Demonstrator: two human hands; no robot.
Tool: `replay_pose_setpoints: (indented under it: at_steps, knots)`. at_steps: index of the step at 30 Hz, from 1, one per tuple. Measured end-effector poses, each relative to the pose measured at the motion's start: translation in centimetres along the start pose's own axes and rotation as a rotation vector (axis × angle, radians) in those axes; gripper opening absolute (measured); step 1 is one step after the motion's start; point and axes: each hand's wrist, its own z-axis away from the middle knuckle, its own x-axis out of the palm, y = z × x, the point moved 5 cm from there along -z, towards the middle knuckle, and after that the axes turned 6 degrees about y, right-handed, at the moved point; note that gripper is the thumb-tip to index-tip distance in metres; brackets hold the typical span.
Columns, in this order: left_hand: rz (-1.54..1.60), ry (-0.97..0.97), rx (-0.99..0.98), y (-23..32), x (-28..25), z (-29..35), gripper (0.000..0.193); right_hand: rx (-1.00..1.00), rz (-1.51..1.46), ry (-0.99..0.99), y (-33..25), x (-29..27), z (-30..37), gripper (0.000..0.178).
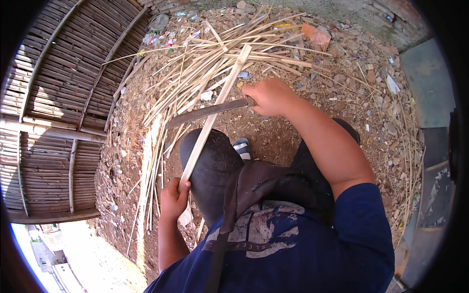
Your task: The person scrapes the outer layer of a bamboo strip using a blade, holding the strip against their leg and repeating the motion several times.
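Observation:
My left hand (174, 199) is closed around the near end of a long pale bamboo strip (225, 91). The strip slants away from me, over my left knee and up toward the far right. In my right hand (271, 97) is the handle of a machete (205, 113), mostly hidden by the fingers. Its long dark blade points left and lies across the strip at about the middle. The blade's tip reaches past the strip's left side. Whether the edge has cut into the bamboo I cannot tell.
A loose heap of split bamboo strips (268, 43) covers the ground ahead. Bits of litter and a broken reddish brick (316, 37) lie around it. A bamboo slat wall (53, 166) stands at the left, a grey-green panel (427, 83) at the right. A sandal (243, 148) shows between my knees.

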Motion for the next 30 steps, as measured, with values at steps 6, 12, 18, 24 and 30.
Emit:
replay_pose_setpoints:
  at_steps: [6,12,18,24,30]
  knots:
    - [-0.147,0.04,0.071,0.6,0.4,0.2,0.035,0.156,-0.064,-0.001,3.0,1.2,0.1,0.024]
    - [-0.158,-0.043,0.059,0.6,1.1,0.0,0.039,0.049,0.054,-0.063,-0.4,1.3,-0.2,0.026]
    - [-0.176,-0.019,0.073,1.2,1.1,-0.9,0.039,0.28,-0.094,-0.156,3.3,4.2,-0.8,0.027]
    - [-0.141,-0.017,0.092,0.9,1.7,0.1,0.04,0.035,0.085,-0.063,-1.8,2.8,-0.2,0.028]
    - [-0.24,-0.057,0.071,1.4,0.9,-0.5,0.039,0.35,0.086,0.09,5.2,2.1,0.3,0.026]
